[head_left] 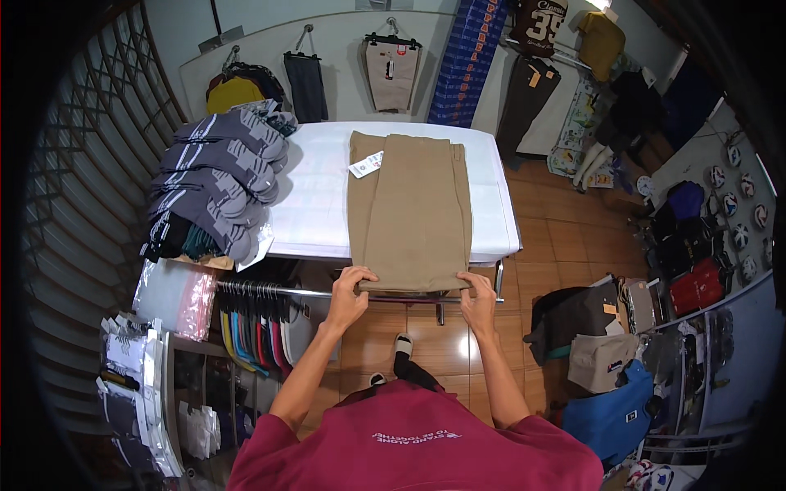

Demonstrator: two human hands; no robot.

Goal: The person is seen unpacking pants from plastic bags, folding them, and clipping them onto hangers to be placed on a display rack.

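A pair of tan trousers (413, 213) lies folded lengthwise on the white-covered table (315, 204), its near end reaching over the table's front edge. A white paper tag (366, 165) shows near the far left of the cloth. My left hand (352, 296) is closed on the near left corner of the trousers. At the near right corner, my right hand (477, 295) pinches the same end between thumb and fingers. The end stretches straight between both hands.
Grey and dark socks (217, 176) are heaped at the table's left. Below it, a metal rail (278, 290) carries hangers with colourful garments (258, 327). Folded clothes (602, 360) and a blue garment (610, 409) stand at my right. Trousers hang on the far wall.
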